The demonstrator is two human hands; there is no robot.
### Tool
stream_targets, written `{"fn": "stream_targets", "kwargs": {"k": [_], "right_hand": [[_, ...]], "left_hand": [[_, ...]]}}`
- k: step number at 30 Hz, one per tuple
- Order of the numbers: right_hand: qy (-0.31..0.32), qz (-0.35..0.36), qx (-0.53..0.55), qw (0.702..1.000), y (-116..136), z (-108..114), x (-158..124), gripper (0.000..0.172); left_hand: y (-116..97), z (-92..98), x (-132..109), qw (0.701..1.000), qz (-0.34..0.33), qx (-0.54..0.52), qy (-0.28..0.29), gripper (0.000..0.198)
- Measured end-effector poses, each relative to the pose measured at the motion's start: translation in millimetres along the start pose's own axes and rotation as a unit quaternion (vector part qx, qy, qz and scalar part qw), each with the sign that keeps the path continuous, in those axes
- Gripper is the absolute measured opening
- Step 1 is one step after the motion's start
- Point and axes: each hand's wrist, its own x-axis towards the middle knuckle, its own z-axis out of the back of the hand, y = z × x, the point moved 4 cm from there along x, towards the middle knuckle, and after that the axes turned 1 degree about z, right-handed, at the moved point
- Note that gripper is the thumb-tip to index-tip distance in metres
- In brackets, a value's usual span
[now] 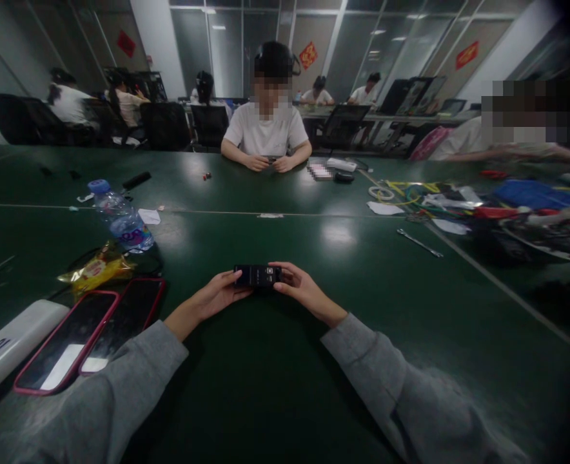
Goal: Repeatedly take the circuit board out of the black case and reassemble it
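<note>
Between my two hands is a small black rectangular device (258,276) with white printing and what looks like a square code at its right end. My left hand (220,295) grips its left end, thumb on the upper face and fingers underneath. At the right end, my right hand (300,288) pinches it between thumb and fingers. The device is held level just over the green table (246,374). What the printing says is too small to read.
Left of my arm lie two red-edged phones (67,341), a white power bank (17,345), a yellow packet (96,270) and a water bottle (123,219). A wrench (419,243) and tangled cables (425,193) lie to the right. Across the table sits a person (266,132) holding a small dark item.
</note>
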Motion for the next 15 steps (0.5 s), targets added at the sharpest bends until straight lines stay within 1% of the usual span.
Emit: {"fn": "stream_targets", "kwargs": {"k": [3, 5, 6, 8, 11, 13, 14, 15], "right_hand": [[-0.002, 0.020, -0.034, 0.999, -2.4, -2.4, 1.1, 0.052], [-0.021, 0.041, -0.086, 0.995, 2.8, 3.8, 2.0, 0.055], [-0.048, 0.054, -0.121, 0.990, 10.1, 10.7, 2.1, 0.057], [-0.136, 0.101, -0.175, 0.970, 35.8, 30.2, 0.2, 0.049], [-0.250, 0.207, -0.185, 0.927, 85.9, 56.6, -8.9, 0.038], [-0.309, 0.262, -0.197, 0.893, 108.1, 62.5, -17.0, 0.034], [-0.332, 0.278, -0.207, 0.877, 112.2, 60.7, -20.5, 0.034], [-0.339, 0.283, -0.220, 0.870, 111.0, 55.3, -22.2, 0.036]], "left_hand": [[-0.9, 1.4, 0.5, 1.000, 0.000, -0.014, -0.009, 0.041], [-1.9, 0.3, -1.0, 0.999, 0.010, -0.013, -0.030, 0.044], [-3.1, -1.1, -2.2, 0.999, 0.009, -0.016, -0.040, 0.045], [-5.2, -5.1, -5.2, 0.998, 0.013, -0.027, -0.054, 0.049], [-7.0, -8.1, -8.3, 0.997, 0.021, -0.033, -0.073, 0.053], [-6.9, -7.3, -8.0, 0.997, 0.023, -0.035, -0.066, 0.055], [-6.4, -5.8, -7.1, 0.997, 0.023, -0.035, -0.063, 0.056], [-5.7, -4.0, -5.9, 0.997, 0.022, -0.034, -0.060, 0.057]]}}
